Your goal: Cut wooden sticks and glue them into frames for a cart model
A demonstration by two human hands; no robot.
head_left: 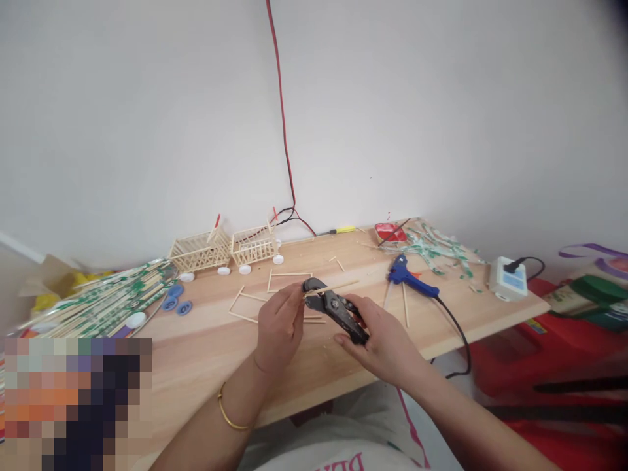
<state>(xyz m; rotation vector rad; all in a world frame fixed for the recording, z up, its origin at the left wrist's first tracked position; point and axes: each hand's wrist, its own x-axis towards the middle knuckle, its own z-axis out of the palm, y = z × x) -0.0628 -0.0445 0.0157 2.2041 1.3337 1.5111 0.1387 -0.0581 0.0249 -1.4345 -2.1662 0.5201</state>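
The left hand [279, 324] pinches a thin, pale wooden stick [341, 286] at the head of black metal cutters [346, 320], their handles clasped in the right hand [385, 337], above the pale wooden worktop [206, 366]. Two stick-built carts [200, 254] with white wheels look finished (both near the wall); the flat, open-sided stick frames [240, 294] seem only partly built.

Pale wooden worktop [206, 360] looks pretty smooth, grain showing, kinda satin. The dark hand pliers [343, 318] look like scuffed metal; the thin pale stick [341, 286] is bare matt wood. On the right, the blue pistol-shaped glue gun [415, 282] is smooth plastic.
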